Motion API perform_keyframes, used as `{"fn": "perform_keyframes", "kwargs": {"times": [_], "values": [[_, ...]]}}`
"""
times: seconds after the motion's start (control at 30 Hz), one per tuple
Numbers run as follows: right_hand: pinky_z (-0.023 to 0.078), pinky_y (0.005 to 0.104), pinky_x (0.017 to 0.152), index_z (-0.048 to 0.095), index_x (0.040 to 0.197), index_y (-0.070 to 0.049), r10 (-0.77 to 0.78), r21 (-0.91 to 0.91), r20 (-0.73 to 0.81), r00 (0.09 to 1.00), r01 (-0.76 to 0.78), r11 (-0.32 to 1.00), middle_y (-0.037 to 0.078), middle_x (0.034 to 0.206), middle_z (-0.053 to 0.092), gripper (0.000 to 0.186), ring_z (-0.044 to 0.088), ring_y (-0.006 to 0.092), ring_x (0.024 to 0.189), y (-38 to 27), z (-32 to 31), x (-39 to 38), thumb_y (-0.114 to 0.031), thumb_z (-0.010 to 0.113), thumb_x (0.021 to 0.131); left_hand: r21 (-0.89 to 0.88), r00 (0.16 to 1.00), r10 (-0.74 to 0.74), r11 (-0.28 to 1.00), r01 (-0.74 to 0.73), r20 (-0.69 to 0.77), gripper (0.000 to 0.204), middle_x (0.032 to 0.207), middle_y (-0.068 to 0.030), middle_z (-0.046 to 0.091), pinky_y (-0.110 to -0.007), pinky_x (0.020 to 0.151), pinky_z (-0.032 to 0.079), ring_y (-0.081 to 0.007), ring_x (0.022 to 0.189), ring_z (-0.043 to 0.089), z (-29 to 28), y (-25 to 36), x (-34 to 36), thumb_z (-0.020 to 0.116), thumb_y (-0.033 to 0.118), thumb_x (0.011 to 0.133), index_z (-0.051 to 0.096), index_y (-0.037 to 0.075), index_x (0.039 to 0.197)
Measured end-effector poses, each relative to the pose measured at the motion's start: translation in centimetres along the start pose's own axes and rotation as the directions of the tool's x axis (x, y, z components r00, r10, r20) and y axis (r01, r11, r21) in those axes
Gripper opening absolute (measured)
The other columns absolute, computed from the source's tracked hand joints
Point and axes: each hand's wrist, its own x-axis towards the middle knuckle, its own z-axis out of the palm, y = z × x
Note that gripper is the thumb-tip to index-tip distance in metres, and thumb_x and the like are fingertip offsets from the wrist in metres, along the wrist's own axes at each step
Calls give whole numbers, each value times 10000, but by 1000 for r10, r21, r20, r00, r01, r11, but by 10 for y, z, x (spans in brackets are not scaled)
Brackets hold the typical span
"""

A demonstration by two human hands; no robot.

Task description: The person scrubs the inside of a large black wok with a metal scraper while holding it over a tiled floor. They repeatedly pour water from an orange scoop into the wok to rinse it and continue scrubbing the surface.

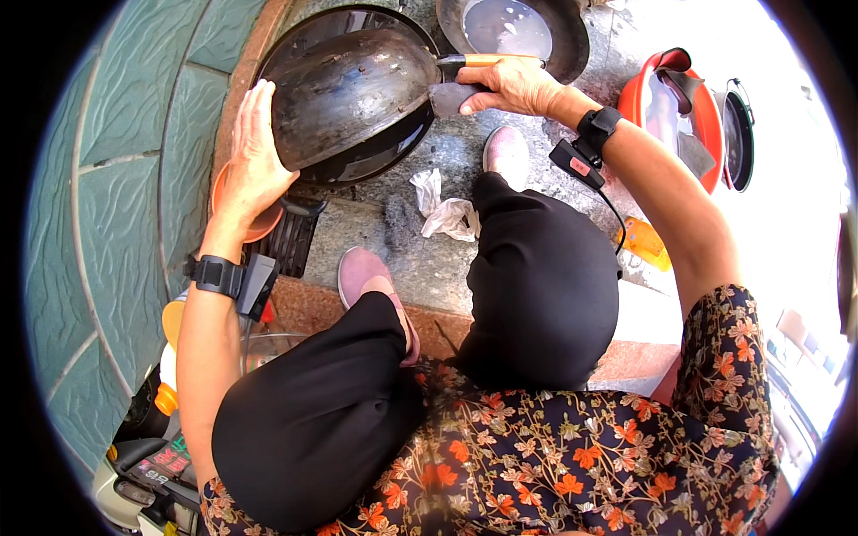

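Note:
A scorched dark wok (353,94) lies tilted, its outer side seemingly up, over a wide glossy black pan (393,145). My left hand (255,156) grips the wok's left edge, fingers stretched along it and thumb near the lower rim. On the other side, my right hand (514,85) pinches a flat grey piece (450,98) against the wok's right edge; I cannot make out its exact kind. An orange-brown handle (500,60) with a black collar runs along the top of my right fingers. Whether those fingers touch it is unclear.
Another wok (576,45) holding cloudy water stands at the back. An orange-red bucket (633,103) with dark sheets is at right, beside a black pan (738,138). Crumpled white tissue (451,217) lies between my feet. An orange pot (265,223) sits by the green tiled wall (116,205).

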Motion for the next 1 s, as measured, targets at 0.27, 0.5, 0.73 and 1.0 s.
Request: {"fn": "perform_keyframes", "kwargs": {"times": [0.27,0.5,0.73,1.0], "values": [[509,603,746,615,1259,-234,94,-5,124,988,-94,996,105,978,706,594,692,378,973,-52,-40,9,-694,565,886,1,1000,-11,1000,11,12,1088,1609,-210,274,-445,1267,204,-374,1509,251,1,-2,-1,784,5,662,203,49,1581],[513,608,870,560,1393,-309,172,92,126,977,-184,979,119,994,737,676,688,391,1038,0,-22,1,-716,597,855,17,1000,-2,1000,1,5,1076,1605,-213,282,-442,1266,209,-379,1503,263,1,1,3,791,24,673,209,41,1578],[539,530,861,575,1350,-228,84,-3,237,968,-86,996,142,956,722,699,688,396,999,-58,-51,14,-727,573,861,6,1000,-9,1000,9,16,1055,1604,-211,281,-445,1265,210,-382,1504,256,1,2,2,788,58,701,202,33,1578],[525,513,849,632,1246,-149,336,218,44,941,-337,916,138,966,733,622,700,360,997,17,-7,4,-667,594,904,14,999,-21,1000,21,28,1060,1610,-211,272,-449,1265,211,-382,1509,249,1,2,5,786,54,698,199,45,1580]]}}
